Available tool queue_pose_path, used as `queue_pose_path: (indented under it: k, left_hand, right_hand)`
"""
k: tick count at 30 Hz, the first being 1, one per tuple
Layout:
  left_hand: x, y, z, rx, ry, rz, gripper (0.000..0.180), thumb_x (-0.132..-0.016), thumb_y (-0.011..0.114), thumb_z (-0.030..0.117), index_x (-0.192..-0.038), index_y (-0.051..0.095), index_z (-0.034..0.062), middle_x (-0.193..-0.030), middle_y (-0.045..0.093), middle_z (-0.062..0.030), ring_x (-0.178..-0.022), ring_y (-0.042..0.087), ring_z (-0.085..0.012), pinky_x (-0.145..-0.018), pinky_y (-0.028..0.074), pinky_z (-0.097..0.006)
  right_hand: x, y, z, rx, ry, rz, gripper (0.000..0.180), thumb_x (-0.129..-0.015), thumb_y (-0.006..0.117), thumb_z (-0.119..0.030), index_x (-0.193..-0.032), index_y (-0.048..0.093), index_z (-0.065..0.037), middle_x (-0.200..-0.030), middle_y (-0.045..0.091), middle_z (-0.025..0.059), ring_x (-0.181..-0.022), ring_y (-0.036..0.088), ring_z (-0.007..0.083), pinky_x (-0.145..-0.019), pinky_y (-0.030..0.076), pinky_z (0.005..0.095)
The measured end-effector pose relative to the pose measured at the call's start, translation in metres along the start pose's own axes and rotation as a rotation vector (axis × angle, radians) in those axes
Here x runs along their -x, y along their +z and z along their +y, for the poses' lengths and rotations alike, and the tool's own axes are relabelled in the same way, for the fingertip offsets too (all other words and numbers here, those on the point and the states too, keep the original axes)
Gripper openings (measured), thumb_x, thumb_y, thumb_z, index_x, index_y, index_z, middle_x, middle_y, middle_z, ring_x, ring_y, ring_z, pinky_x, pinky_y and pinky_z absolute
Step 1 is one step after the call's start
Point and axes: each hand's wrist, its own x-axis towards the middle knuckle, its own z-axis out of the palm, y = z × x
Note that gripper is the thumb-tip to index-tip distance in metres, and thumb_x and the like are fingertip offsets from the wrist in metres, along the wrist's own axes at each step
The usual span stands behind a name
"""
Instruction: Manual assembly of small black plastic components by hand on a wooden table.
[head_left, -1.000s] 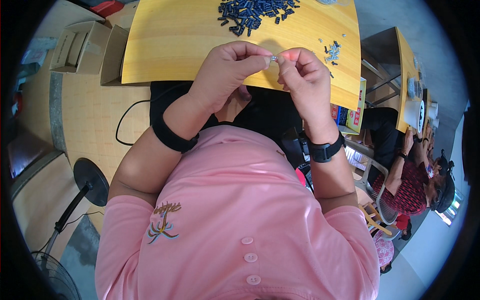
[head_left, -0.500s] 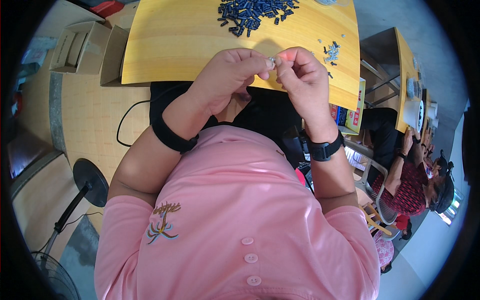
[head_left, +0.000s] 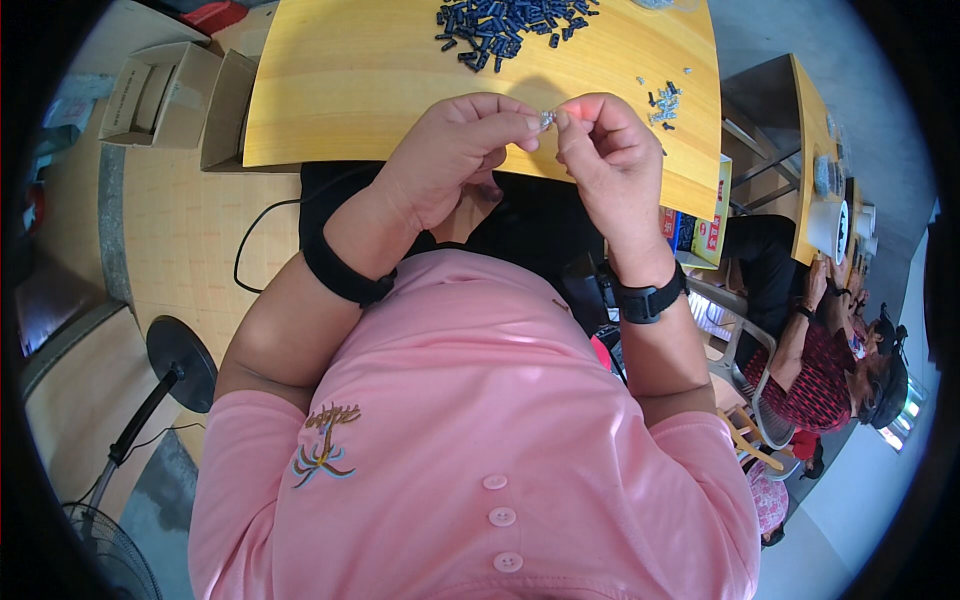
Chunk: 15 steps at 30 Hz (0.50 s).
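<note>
Over the near edge of the wooden table [head_left: 370, 110], my two hands meet at the fingertips. Pinched between them is a tiny silvery metal part [head_left: 546, 119], too small to name. My left hand [head_left: 455, 150] is closed, thumb and index finger on the part's left side. My right hand [head_left: 612, 145] is closed too, its thumb and index finger at the part's right side. Right of my right hand lies a small scatter of silvery metal pieces [head_left: 665, 103] with a few black ones. A large pile of small black plastic parts [head_left: 505, 28] spreads at the table's far side.
Open cardboard boxes [head_left: 160, 95] stand left of the table. A yellow box [head_left: 712, 215] with black parts is below the table's right corner. Farther right, a co-worker [head_left: 815, 370] sits at another table [head_left: 800, 150]. A fan stand [head_left: 180, 365] is at lower left.
My fingertips have drawn slightly apart, and more of the silvery part shows between them. My right hand has shifted a little to the right.
</note>
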Motion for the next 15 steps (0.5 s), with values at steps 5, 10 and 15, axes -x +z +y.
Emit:
queue_pose_path:
  k: [5, 10, 15]
  left_hand:
    - [0.0038, 0.0028, 0.0004, -0.003, -0.029, 0.032, 0.015, -0.084, 0.066, 0.016, -0.095, 0.064, 0.0061, -0.072, 0.056, 0.0059, -0.052, 0.034, 0.0003, -0.047, 0.025, -0.016]
    - [0.0025, 0.0019, -0.0042, -0.042, 0.008, 0.027, 0.017, -0.084, 0.069, 0.017, -0.096, 0.063, 0.0056, -0.081, 0.059, 0.0024, -0.065, 0.052, -0.0035, -0.055, 0.042, -0.018]
    - [0.0015, 0.0006, -0.0057, -0.075, 0.039, 0.02, 0.018, -0.085, 0.069, 0.017, -0.096, 0.063, 0.0048, -0.084, 0.06, 0.0007, -0.073, 0.057, -0.0061, -0.058, 0.046, -0.021]
  right_hand:
    - [0.0, 0.0012, 0.001, 0.018, -0.007, 0.014, 0.005, -0.085, 0.062, -0.004, -0.086, 0.061, 0.001, -0.07, 0.054, -0.0045, -0.063, 0.047, 0.0006, -0.056, 0.041, 0.0158]
    - [0.0004, 0.0016, 0.0, 0.012, -0.006, 0.016, 0.005, -0.085, 0.063, -0.004, -0.086, 0.061, 0.001, -0.069, 0.054, -0.0041, -0.062, 0.047, 0.0007, -0.056, 0.042, 0.0162]
    - [0.0006, 0.0012, 0.0002, 0.024, -0.03, 0.004, 0.005, -0.085, 0.063, -0.004, -0.086, 0.061, 0.001, -0.069, 0.056, -0.0032, -0.062, 0.049, 0.0012, -0.056, 0.043, 0.0166]
